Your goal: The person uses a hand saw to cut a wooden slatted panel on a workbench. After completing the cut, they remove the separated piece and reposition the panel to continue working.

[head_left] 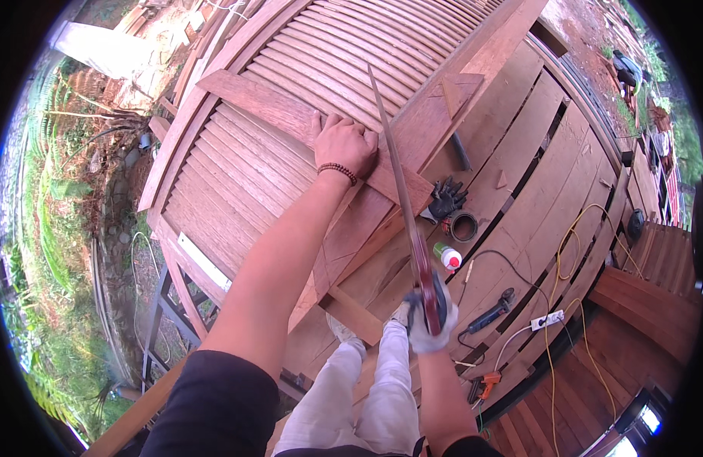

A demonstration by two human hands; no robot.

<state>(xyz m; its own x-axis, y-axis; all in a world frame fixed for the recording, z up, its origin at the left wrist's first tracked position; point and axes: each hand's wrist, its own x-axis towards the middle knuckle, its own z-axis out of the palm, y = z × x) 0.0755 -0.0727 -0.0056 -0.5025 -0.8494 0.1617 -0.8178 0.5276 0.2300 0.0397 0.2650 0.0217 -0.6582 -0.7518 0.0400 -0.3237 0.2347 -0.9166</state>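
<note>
My left hand, bare with a beaded bracelet at the wrist, is closed over a reddish-brown wooden board. The board lies slantwise across a louvered wooden panel made of many slats. In my gloved right hand is a handsaw, held by its dark red handle. Its long thin blade points away from me and passes over the board's right end, just right of my left hand. From this angle I cannot tell whether the teeth touch the wood. Pencil-like lines show on the panel's frame beneath.
On the plank platform at right lie a black glove, a roll of tape, a white-green bottle with red cap, an angle grinder, a power strip, yellow cords and an orange tool. Plants drop away at left.
</note>
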